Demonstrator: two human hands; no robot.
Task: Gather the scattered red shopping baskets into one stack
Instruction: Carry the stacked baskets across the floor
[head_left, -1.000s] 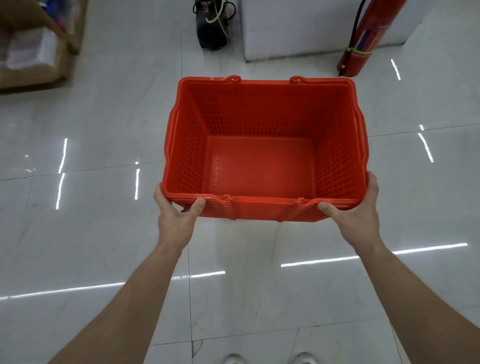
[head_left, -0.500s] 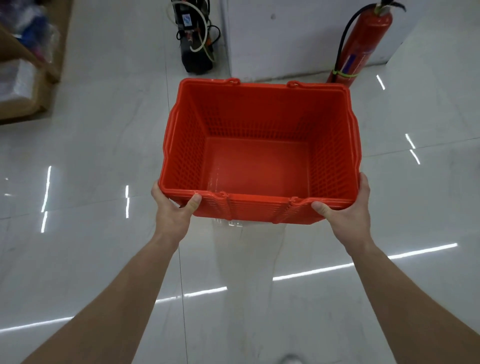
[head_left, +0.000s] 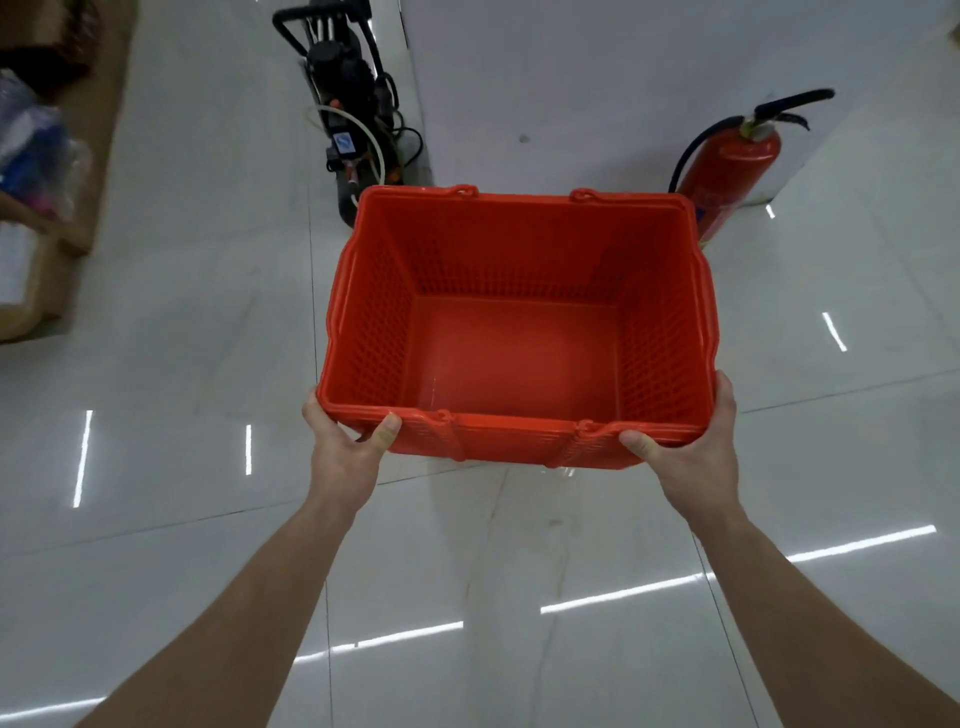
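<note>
black machine (head_left: 353, 119), fire extinguisher (head_left: 727, 176) ahead

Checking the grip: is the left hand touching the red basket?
Touching. The head view shows the left hand gripping the near rim of the red basket, thumb on top.

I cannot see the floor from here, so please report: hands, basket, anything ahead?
Left hand and right hand grip the basket at its near rim. Basket empty, upright. Ahead, by the wall: fire extinguisher and black machine.
</note>
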